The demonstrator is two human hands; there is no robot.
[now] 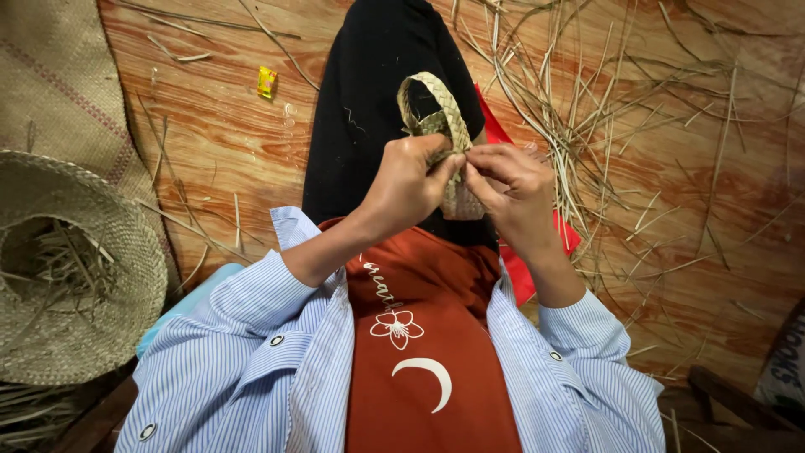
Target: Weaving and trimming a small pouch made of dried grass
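Both hands [411, 180] [511, 189] in pinching grip on small woven basket [444, 126], loose straw [620, 126] just right

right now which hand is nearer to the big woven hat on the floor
Left. The left hand pinches the small woven basket on the side toward the woven hat; the right hand is on the basket's far side.

— Any packages or labels in view?
— One small square yellow wrapped packet [267, 81] with a touch of red lies on the wood-grain floor [218, 143], upper left.
— Anything else?
— A white printed sack [786, 369], cut off at the right edge.
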